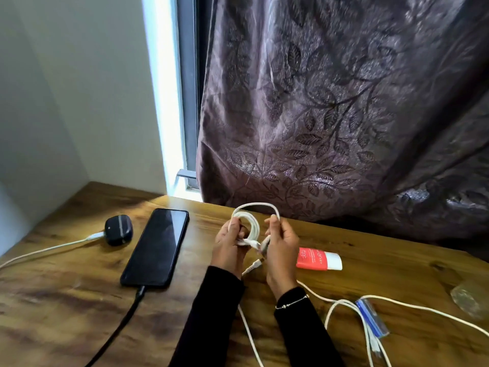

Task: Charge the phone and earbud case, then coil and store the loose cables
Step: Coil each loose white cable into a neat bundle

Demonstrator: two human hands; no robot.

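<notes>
White cable [250, 226] is what both hands are working, raised just above the wooden table [66, 300] so the loops hang free while winding. The left hand [229, 246] pinches the gathered coil at its base to stop it springing open; the right hand [280, 247] grips the running length, likely feeding another turn. It looks thin, smooth, several loops deep. Farther left lie the phone [156, 247] and earbud case [118, 233], each already plugged in.
</notes>
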